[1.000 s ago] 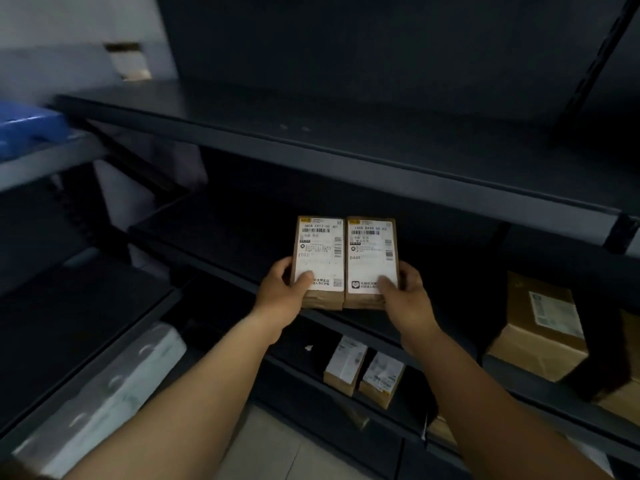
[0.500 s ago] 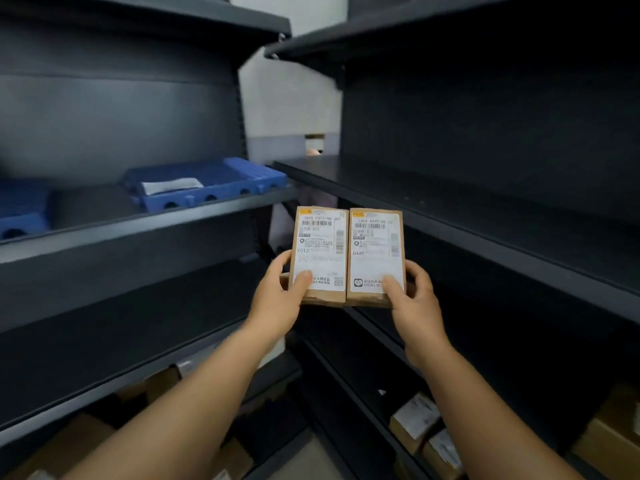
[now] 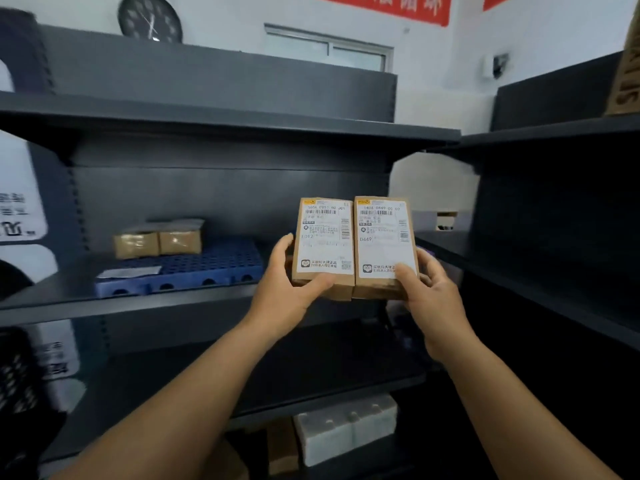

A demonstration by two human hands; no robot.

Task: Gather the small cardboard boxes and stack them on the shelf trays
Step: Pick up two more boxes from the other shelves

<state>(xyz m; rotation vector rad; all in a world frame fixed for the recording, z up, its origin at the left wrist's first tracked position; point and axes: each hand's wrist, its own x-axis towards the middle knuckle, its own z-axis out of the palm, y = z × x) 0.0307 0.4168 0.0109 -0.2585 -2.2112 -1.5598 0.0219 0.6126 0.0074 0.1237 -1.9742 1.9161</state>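
Blue perforated tray on shelf holds two taped boxes. Our left hand and right hand each grip one labelled cardboard box, side by side.

The view has swung left and upward — the blue tray (two small boxes on it) now sits nearer, facing the raised held boxes.

My fingers vanish behind the boxes. Left of the boxes, two parcels on the blue tray blur; their labels are unreadable. The clock above is cropped.
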